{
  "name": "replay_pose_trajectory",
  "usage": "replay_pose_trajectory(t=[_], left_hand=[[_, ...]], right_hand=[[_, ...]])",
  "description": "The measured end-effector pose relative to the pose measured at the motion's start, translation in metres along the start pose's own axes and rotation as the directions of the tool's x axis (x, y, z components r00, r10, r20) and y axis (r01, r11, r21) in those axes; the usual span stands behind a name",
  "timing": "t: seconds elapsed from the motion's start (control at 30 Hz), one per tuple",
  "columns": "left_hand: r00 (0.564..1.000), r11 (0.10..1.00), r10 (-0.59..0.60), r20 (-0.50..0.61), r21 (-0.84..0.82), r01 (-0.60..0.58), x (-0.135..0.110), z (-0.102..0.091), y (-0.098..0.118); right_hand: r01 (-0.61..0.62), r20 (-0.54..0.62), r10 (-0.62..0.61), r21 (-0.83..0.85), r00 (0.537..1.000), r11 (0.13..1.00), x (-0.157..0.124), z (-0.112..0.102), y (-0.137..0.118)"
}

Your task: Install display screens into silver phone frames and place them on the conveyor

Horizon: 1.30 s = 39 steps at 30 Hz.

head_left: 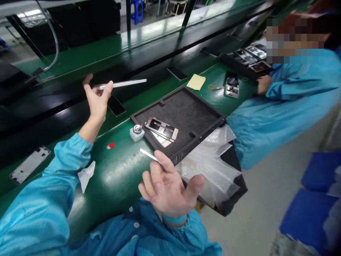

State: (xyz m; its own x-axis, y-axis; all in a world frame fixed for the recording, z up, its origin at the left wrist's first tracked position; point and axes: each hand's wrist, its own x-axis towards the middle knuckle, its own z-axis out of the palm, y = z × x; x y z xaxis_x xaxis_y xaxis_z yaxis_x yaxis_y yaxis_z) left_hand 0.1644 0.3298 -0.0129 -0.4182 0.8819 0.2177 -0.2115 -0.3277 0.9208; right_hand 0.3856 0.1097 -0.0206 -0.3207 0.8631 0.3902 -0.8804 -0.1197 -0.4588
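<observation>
Up at the left, my left hand [97, 97] grips a thin phone-shaped slab [130, 83] by one end, thumb against fingers. The slab is seen nearly edge-on, above the dark conveyor strip. My right hand [170, 186] is low in the middle, palm up, with thumb and index finger apart and the other fingers curled. A thin white stick [148, 154] juts out from behind its index finger; the grip on it is partly hidden. Beyond that hand, phone screen parts [162, 131] lie overlapping in a black foam tray [183, 110]. A small dispenser bottle [137, 133] stands beside the tray.
On the green bench lie a red-capped bit [111, 145], white tissue [86, 176] and a phone frame [30, 164]. Dark phones [116, 106] rest by the conveyor. Yellow paper [196, 82] is behind the tray, plastic bags [210, 163] in front. A co-worker's sleeve [301, 76] is right.
</observation>
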Motion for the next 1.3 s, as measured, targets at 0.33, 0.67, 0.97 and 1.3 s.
replay_pose_trajectory(t=[0.33, 0.67, 0.97, 1.3], left_hand=[[0.996, 0.949, -0.042, 0.074, -0.309, 0.064, -0.154, -0.008, 0.067], [0.997, 0.917, -0.017, 0.077, -0.397, 0.046, -0.147, -0.081, 0.075], [0.869, 0.754, -0.123, 0.480, -0.524, 0.396, -0.176, -0.105, 0.124], [0.826, 0.672, 0.024, 0.563, -0.621, 0.403, -0.195, -0.122, 0.146]], right_hand=[[0.188, 0.197, -0.013, -0.912, 0.980, 0.363, -0.020, -0.012, 0.069], [-0.351, -0.263, -0.259, -0.846, 0.929, -0.402, 0.020, -0.117, -0.021], [-0.375, -0.494, -0.035, -0.610, 0.869, -0.698, 0.096, -0.194, -0.063], [-0.428, -0.578, -0.025, -0.572, 0.815, -0.700, 0.112, -0.206, -0.085]])
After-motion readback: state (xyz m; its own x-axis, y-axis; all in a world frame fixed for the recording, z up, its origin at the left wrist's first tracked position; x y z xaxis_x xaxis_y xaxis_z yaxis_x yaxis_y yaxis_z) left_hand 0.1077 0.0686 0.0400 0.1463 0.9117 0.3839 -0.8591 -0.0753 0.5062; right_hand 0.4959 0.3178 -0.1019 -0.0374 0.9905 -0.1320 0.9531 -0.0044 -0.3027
